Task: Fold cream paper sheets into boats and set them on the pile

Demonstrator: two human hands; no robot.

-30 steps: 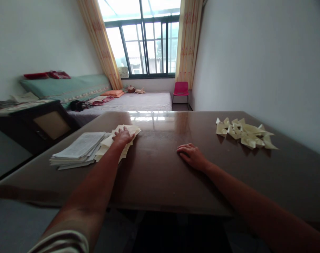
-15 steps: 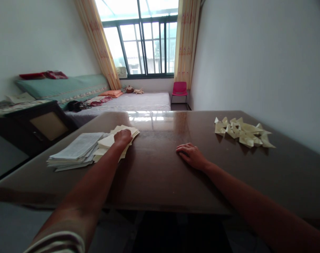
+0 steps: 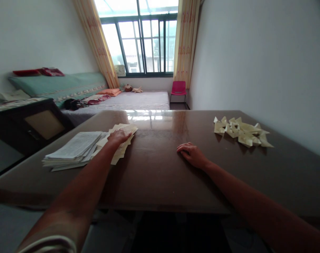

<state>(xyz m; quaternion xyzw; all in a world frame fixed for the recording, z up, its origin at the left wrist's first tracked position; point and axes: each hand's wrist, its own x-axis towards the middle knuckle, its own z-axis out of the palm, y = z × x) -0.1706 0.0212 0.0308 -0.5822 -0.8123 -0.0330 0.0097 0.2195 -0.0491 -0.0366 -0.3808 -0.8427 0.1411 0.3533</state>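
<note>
My left hand (image 3: 118, 135) lies on a loose pile of cream paper sheets (image 3: 125, 142), fingers stretched forward over the paper and thumb out to the right. No sheet is lifted in it. Just left of the cream pile, partly under its edge or beside it, is a thick stack of white printed papers (image 3: 75, 146). My right hand (image 3: 192, 154) rests on the brown tabletop (image 3: 152, 175) with fingers loosely extended and nothing in them. Folded cream paper pieces (image 3: 241, 131), several with pointed tips, sit in a cluster at the table's right side.
A white wall (image 3: 265, 63) runs along the table's right side. Beyond the far edge are a bed (image 3: 149, 98) and a pink chair (image 3: 178, 88) under a window (image 3: 146, 45). A dark cabinet (image 3: 38, 123) stands to the left.
My left hand has shifted slightly left over the cream sheets, flattening out from a more bunched shape. My right hand stays in nearly the same place. The view has turned a little.
</note>
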